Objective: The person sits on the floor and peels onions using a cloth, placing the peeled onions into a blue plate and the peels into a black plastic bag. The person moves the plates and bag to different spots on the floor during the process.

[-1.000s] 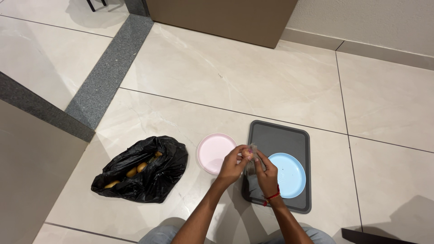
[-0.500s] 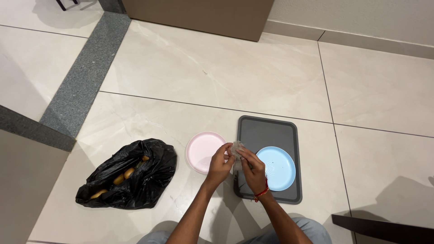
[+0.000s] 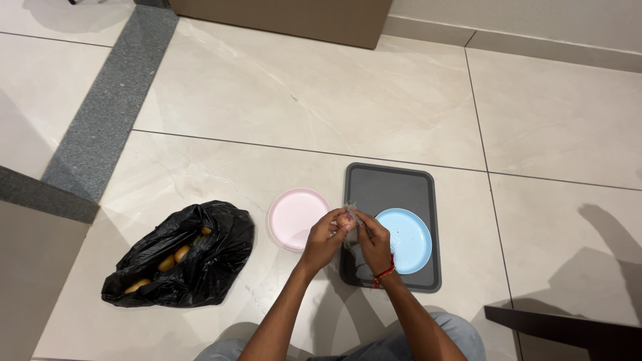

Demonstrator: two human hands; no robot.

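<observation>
Head view: both grips are pressed together on one small item. The left hand (image 3: 326, 234) and right hand (image 3: 372, 239) meet fingertip to fingertip, pinching a small crinkled, translucent wrapper (image 3: 350, 217) with something pinkish inside; what it is cannot be told. The item is held in the air above the near left edge of the dark grey tray (image 3: 388, 187), between the pink plate (image 3: 291, 214) on the left and the blue plate (image 3: 409, 237) on the tray. Judged light, thin and crushable, possibly slippery; best held by its edges with fingertips, as here. At near left on the floor (image 3: 301, 100) lies an open black bag (image 3: 221, 234) showing yellowish round produce (image 3: 180, 253).
</observation>
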